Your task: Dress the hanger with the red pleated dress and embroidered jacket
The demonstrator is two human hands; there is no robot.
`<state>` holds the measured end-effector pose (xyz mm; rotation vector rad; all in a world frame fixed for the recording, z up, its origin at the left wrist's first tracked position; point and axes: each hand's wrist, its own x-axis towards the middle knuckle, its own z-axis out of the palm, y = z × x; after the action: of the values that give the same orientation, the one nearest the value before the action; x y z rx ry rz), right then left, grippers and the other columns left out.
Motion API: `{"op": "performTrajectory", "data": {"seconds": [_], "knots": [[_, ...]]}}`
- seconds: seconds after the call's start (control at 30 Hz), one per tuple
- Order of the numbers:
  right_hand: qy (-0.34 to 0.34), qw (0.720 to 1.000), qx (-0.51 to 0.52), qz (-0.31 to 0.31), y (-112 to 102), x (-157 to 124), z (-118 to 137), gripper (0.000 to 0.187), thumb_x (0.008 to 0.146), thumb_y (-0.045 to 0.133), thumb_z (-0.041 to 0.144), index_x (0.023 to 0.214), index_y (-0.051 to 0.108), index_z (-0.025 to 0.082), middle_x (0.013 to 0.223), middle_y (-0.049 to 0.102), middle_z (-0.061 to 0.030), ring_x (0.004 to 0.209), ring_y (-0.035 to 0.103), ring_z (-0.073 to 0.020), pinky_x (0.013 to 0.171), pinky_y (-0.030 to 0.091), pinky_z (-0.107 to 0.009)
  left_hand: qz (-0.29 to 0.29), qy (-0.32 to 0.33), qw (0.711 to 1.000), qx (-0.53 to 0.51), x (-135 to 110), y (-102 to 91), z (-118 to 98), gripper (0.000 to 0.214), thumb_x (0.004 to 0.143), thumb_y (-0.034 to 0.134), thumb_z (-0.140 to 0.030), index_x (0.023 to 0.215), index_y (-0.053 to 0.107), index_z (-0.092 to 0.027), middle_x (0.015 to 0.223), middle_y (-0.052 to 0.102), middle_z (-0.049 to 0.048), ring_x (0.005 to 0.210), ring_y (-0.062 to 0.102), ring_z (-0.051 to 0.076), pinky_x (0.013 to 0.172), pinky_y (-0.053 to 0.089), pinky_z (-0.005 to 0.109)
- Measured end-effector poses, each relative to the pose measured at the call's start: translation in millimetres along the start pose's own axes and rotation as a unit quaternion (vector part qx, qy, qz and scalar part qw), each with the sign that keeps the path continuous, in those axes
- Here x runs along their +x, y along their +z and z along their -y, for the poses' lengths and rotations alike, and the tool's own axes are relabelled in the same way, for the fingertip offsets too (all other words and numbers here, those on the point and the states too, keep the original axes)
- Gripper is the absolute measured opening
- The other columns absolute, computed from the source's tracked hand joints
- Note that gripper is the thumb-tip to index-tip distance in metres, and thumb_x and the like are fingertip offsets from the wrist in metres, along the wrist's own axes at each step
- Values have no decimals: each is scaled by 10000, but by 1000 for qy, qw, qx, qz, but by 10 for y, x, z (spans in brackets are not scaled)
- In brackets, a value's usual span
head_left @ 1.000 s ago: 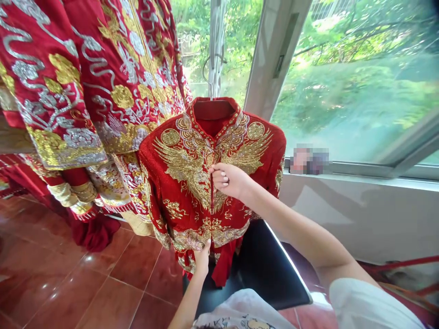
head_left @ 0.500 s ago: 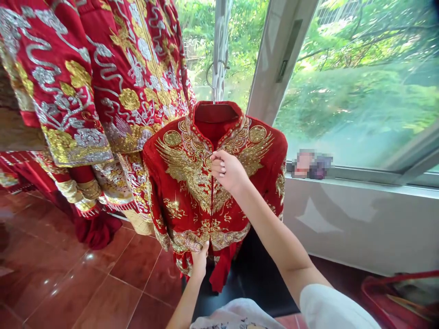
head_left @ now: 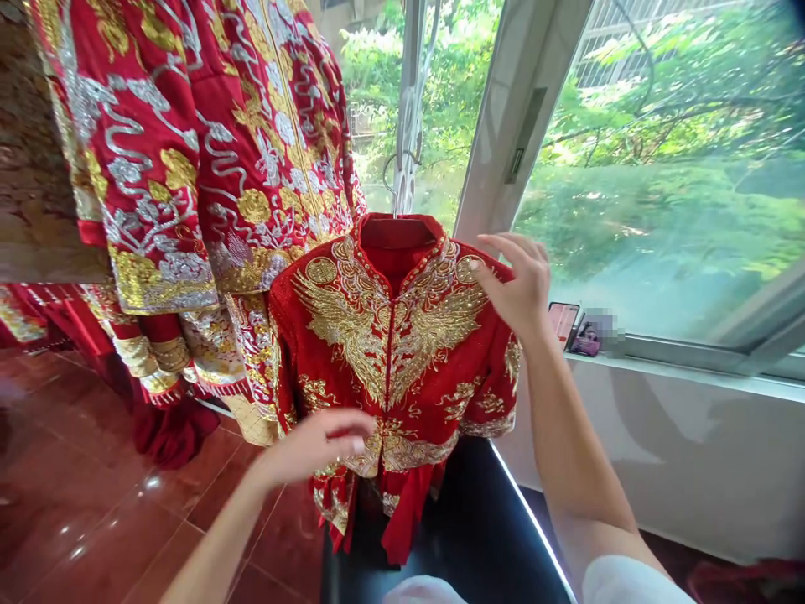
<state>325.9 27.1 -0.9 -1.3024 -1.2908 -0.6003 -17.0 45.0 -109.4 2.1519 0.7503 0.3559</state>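
A red jacket with gold embroidery (head_left: 333,327) hangs upright at the middle of the scene on a hanger (head_left: 396,208), in front of the window. Its two front edges meet from below the collar down towards the hem, so closing the front looks largely done; how they are fastened is too small to tell. The neck stands open in a V, and red strips (head_left: 403,520) hang loose below the hem, over a black surface (head_left: 465,520). The left hand (head_left: 308,445) is in front of the jacket's lower left, fingers loosely curved and gripping nothing. The right hand (head_left: 521,281) is at the right shoulder, thumb and fingers parted; whether either touches the cloth cannot be told. Other embroidered garments (head_left: 251,205) hang on the left.
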Motion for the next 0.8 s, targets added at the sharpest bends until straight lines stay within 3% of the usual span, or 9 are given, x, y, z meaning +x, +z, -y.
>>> {"op": "performTrajectory", "data": {"seconds": [0.07,0.13,0.2,0.33,0.43,0.5,0.6,0.7,0.8], "knots": [[-32,998,-15,49,-38,116,-233,397,795,638,411,1147,671,228,1170,670,-96,1090,588,-275,955,442,-460,-203,158,955,150,202,-520,-392,318,924,456,-419,1122,657,-272,1204,670,11,1136,598,181,1034,427,340],[-18,991,26,127,-31,164,-385,452,816,603,456,1194,657,214,1107,697,-84,1012,621,-261,890,475,-415,-336,204,861,321,492,-946,-627,451,926,442,-465,1242,589,-179,1327,589,106,1298,468,255,1151,268,438],[17,982,67,173,-6,164,-462,435,842,551,488,1141,689,204,963,720,-53,862,639,-228,759,488,-349,-374,170,834,368,787,-1243,-699,568,927,414,-514,1339,499,-132,1401,513,159,1329,424,300,1128,282,464],[67,980,90,165,1,190,-507,390,827,537,535,715,689,194,574,553,19,543,467,-128,533,332,-258,-360,95,863,340,1139,-1518,-597,570,930,373,-546,1275,543,-126,1159,659,153,1045,605,289,924,445,389],[97,964,119,217,-51,281,-525,484,824,527,561,499,471,207,457,335,46,470,272,-91,490,204,-258,-333,114,891,286,1195,-1619,-518,519,913,388,-533,1149,609,-127,1023,688,110,899,611,241,847,456,330],[105,958,119,241,-89,308,-492,470,851,502,532,511,445,213,469,349,40,479,276,-99,501,203,-262,-309,130,907,256,1192,-1665,-486,514,905,385,-531,1137,609,-130,1035,684,95,890,597,220,845,452,310],[84,990,16,110,-114,196,-267,292,863,534,415,655,568,213,614,551,-14,590,431,-142,593,304,-276,-316,133,906,248,1151,-1622,-473,503,897,403,-530,1158,590,-142,1094,667,103,938,584,221,872,441,315],[80,992,-51,-86,-51,-67,172,239,878,519,351,694,572,209,702,611,-51,661,479,-164,661,332,-294,-456,143,830,290,1081,-1360,-543,410,903,438,-472,1108,587,-150,1128,641,131,1031,551,243,930,398,349],[122,993,1,-8,141,-309,636,435,887,508,429,522,411,215,518,468,5,516,356,-127,565,251,-280,-551,134,757,324,1044,-960,-700,306,921,409,-401,856,603,-173,900,655,104,896,558,226,867,388,357]]}}
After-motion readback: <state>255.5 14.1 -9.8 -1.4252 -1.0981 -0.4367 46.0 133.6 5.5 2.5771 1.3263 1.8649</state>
